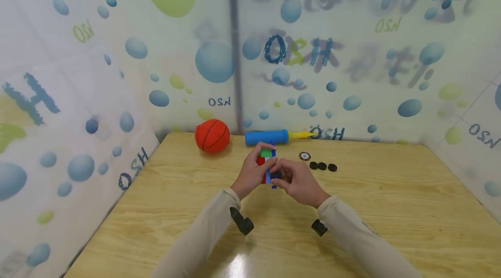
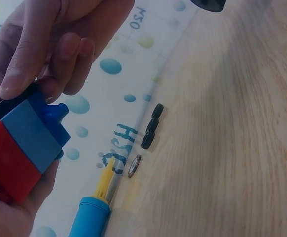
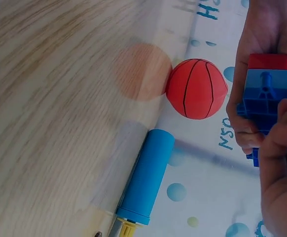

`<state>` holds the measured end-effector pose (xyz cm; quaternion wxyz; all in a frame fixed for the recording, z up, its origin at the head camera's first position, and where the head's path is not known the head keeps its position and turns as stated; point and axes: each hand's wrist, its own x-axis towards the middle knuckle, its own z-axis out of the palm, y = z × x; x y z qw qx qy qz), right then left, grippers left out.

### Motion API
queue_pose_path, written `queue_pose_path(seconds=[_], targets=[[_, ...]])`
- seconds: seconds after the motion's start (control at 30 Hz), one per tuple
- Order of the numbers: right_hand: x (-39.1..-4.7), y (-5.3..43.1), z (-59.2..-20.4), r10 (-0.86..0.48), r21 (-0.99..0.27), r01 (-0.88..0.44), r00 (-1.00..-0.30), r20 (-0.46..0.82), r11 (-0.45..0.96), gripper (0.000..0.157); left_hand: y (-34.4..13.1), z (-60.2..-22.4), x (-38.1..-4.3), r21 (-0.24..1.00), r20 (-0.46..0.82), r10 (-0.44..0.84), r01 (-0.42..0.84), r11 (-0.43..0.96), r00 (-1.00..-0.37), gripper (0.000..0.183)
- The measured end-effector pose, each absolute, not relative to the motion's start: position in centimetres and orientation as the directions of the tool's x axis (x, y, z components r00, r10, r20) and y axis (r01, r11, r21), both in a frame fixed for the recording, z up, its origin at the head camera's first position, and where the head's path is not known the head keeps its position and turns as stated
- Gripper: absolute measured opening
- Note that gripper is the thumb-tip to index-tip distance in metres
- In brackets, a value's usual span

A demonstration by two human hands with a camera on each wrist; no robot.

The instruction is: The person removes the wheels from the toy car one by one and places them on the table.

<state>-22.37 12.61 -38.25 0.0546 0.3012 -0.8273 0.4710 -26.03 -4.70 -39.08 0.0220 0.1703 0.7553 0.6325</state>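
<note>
In the head view my left hand (image 1: pixel 250 171) grips a toy built of red, blue and green blocks (image 1: pixel 266 153), held up over the table. Its red and light-blue blocks (image 2: pixel 22 140) show large in the left wrist view, with a dark blue base and a peg at one end. The fingertips of my right hand (image 1: pixel 301 182) pinch a small black wheel (image 1: pixel 276 174) against the side of the toy. Those fingers partly cover the wheel. In the right wrist view, the toy's blue underside (image 3: pixel 262 106) lies between both hands.
Several small black wheels (image 1: pixel 322 166) lie on the wooden table (image 1: pixel 375 208) to the right, near a black-and-white disc (image 1: pixel 304 156). At the back stand a red ball (image 1: pixel 212 136) with black lines and a blue pump (image 1: pixel 266 137) with a yellow nozzle, close to the printed wall.
</note>
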Motion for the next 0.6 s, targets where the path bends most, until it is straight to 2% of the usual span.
queue_pose_path(seconds=[0.13,0.3,0.37,0.5,0.6], targets=[[-22.2,12.7,-38.5,-0.480,-0.741,-0.578,-0.785,0.390,0.342,0.014,-4.8,-39.2,-26.1,0.956,0.181,0.287,0.237,0.171,-0.941,0.030],[-22.1,12.8,-38.3,-0.550,-0.535,-0.741,-0.666,0.504,0.406,0.011,-5.0,-39.6,-26.5,0.953,0.162,0.240,0.214,0.213,-0.957,0.026],[-22.1,13.1,-38.1,-0.562,-0.488,-0.761,-0.647,0.515,0.427,0.011,-5.2,-39.7,-26.6,0.956,0.157,0.220,0.204,0.211,-0.963,0.026],[-22.2,14.0,-37.8,-0.544,-0.655,-0.650,-0.733,0.407,0.386,0.020,-5.5,-39.5,-26.6,0.963,0.146,0.227,0.190,0.189,-0.963,0.029],[-22.3,14.8,-37.8,-0.537,-0.720,-0.580,-0.773,0.339,0.381,0.023,-5.6,-39.2,-26.6,0.978,0.120,0.247,0.157,0.136,-0.961,0.031]])
